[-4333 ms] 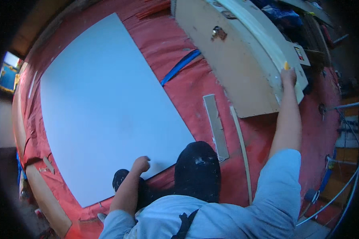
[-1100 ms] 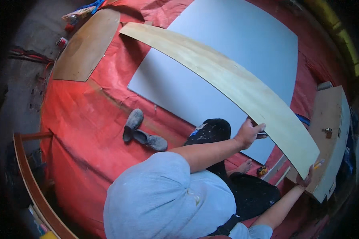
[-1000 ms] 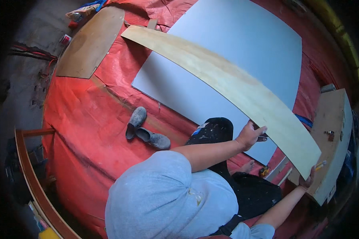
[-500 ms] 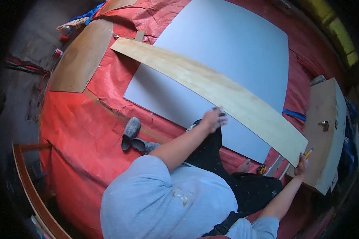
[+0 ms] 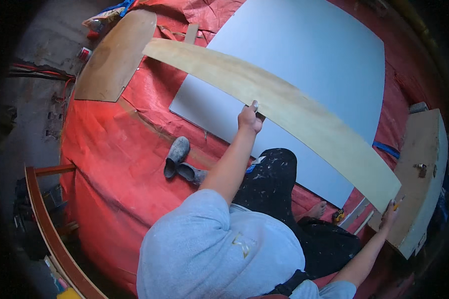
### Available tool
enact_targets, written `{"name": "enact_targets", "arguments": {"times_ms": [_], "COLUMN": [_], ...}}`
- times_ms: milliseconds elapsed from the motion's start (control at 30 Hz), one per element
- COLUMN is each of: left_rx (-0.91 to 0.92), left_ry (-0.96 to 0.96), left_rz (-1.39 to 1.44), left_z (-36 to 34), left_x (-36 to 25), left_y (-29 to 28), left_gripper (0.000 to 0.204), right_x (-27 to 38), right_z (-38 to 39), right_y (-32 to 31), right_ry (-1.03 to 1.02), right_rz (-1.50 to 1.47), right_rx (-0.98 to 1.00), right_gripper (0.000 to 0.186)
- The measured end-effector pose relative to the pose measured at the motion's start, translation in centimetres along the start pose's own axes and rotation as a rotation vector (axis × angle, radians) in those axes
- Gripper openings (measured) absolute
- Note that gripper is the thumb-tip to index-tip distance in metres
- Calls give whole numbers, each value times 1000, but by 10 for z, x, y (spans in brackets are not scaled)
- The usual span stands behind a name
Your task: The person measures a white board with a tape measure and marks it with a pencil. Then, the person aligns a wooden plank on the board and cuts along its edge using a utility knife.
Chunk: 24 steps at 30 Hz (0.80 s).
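Observation:
A long, pale plywood strip is held above a large white panel, crossing it at a slant from far left to near right. My left hand grips the strip's near edge around its middle, thumb on top and fingers hidden underneath. At the strip's near right end, my right hand is closed on the corner. A yellow pencil also sticks out of that hand. The white panel lies flat in front of my bent, black-trousered knees.
Red sheeting covers the floor. A brown board lies far left, grey clogs left of me. At right stands a wooden box-like piece with a metal fitting. A yellow tape measure sits by my foot; a wooden frame stands near left.
My left hand, loose beside the strip's near edge before, has moved up and now grips it. My right hand keeps its hold on the end. The whole view has shifted a little.

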<state>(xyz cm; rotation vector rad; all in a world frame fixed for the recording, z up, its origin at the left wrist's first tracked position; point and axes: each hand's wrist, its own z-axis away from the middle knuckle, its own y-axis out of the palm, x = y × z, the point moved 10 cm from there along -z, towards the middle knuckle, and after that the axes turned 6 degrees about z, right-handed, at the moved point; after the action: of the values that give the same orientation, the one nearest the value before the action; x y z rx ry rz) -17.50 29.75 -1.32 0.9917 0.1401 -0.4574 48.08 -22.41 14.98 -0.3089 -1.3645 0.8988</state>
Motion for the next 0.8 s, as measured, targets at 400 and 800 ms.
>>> {"name": "enact_targets", "arguments": {"times_ms": [400, 800], "left_rx": [-154, -400], "left_ry": [-182, -249], "left_rz": [-1164, -731], "left_z": [-26, -68], "left_x": [40, 96], "left_y": [-201, -214], "left_gripper": [57, 33], "right_x": [13, 15], "right_z": [34, 78], "right_y": [36, 41], "right_ry": [90, 101], "right_rz": [495, 449], "right_rx": [118, 180], "right_gripper": [55, 39]}}
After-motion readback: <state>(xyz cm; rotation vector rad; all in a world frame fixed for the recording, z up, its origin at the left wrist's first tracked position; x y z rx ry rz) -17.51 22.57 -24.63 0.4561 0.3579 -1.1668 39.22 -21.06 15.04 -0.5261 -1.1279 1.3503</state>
